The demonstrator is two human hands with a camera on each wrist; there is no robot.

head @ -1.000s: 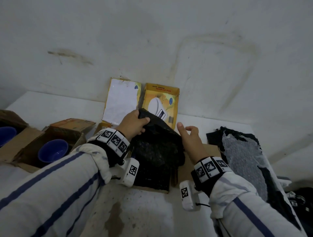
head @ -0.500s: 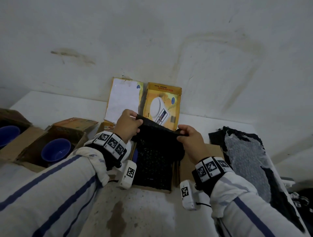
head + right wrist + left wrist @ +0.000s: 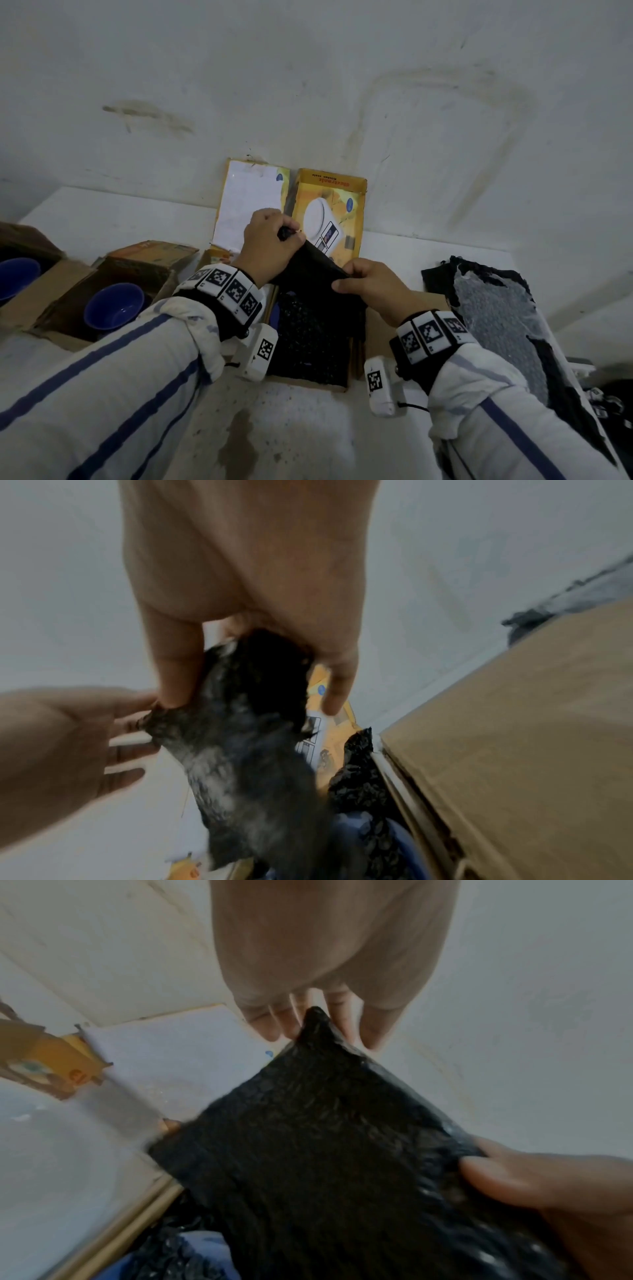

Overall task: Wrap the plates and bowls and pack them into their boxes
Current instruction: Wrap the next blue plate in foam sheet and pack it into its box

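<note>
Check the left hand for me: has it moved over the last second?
Yes. The left hand, gripping the black bubble wrap, has risen up and away, now overlapping the white panel of the yellow box against the wall.

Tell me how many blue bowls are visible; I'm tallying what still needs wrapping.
2 unwrapped: one blue bowl in the open cardboard box at left, another bowl at the far-left edge. Blue showing beneath the black wrap may be a third.
</note>
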